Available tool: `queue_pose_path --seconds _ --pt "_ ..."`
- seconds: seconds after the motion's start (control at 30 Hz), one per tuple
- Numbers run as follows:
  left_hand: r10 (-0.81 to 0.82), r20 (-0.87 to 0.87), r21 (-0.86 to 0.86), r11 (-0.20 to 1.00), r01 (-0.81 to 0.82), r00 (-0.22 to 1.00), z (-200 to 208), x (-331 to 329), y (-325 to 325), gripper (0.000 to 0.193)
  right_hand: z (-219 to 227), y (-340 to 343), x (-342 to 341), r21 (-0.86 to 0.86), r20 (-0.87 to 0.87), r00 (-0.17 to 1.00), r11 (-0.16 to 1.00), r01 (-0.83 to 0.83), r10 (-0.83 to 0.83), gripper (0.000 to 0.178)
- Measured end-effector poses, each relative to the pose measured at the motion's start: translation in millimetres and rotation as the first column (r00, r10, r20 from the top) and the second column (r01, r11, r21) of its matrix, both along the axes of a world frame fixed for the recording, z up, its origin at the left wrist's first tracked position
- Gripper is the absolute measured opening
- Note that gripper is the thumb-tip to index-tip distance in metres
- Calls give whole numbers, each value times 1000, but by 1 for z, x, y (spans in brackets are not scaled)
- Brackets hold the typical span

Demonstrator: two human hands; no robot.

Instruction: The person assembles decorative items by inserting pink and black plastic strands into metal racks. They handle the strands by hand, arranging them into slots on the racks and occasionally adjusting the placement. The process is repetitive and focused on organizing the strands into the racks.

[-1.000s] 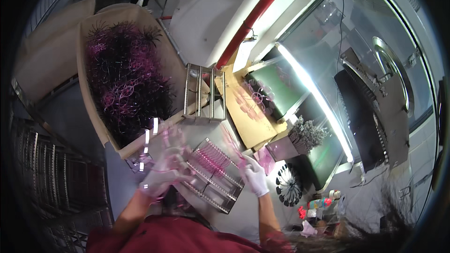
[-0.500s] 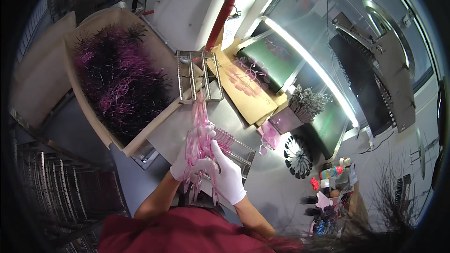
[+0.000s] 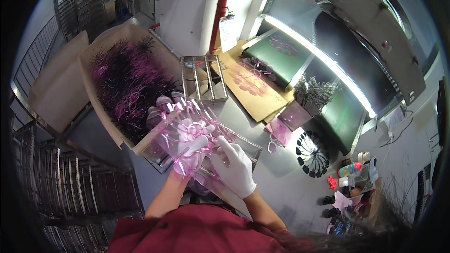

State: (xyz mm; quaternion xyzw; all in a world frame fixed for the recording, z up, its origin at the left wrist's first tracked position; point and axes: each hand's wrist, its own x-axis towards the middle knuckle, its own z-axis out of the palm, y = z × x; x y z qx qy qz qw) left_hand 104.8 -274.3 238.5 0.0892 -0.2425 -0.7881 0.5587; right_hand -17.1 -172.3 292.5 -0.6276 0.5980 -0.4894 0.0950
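A fanned-out bunch of clear pink eyeglass frames [image 3: 180,129] with pale purple lens shapes is held in my white-gloved left hand [image 3: 191,145]. The frames cover much of that hand. At the bunch's right edge is my right hand [image 3: 236,169], also gloved. Its fingers are bent toward the thumb; what lies between the fingertips is too small to make out. Under and behind my hands lies a metal rack [image 3: 251,147], partly hidden. A second metal rack [image 3: 205,78] with several bars stands just beyond the bunch.
A large cardboard box [image 3: 105,124] at left holds a heap of thin black and purple pieces. On the grey table [image 3: 269,178] are a ring of black pieces [image 3: 312,153], yellow cardboard [image 3: 243,98] bearing pink frames, and a bright tube lamp [image 3: 323,61]. Bottles [image 3: 349,169] stand at right.
The pink bunch, hanging together before, is now spread out and raised toward the box side. My right hand has moved slightly right, its fingers bent. The view has shifted a little.
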Motion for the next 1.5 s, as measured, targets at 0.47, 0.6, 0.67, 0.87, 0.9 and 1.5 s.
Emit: queue_pose_path --seconds 0.47,0.6,0.67,0.87,0.9,1.5 --pt "-77 -208 -289 957 14 975 46 -31 33 45 -55 61 -30 -656 682 -714 563 -503 156 100" --pt "-58 -301 -244 970 -18 952 59 -43 45 43 -28 50 -21 -804 582 -741 372 -464 335 86" --pt "-81 -312 -216 976 12 947 67 -43 52 52 -19 53 -39 -578 766 -278 434 -691 579 58" --pt "-158 -317 -181 978 104 935 78 -5 65 60 -36 90 -103 1 699 676 944 -330 235 26" --pt "-263 -325 -232 953 193 909 80 -11 73 52 -43 86 -119 32 845 483 879 -476 231 34" --pt "-879 -193 -305 476 825 436 28 -5 78 29 0 66 -146 -186 963 -110 317 -930 245 93"
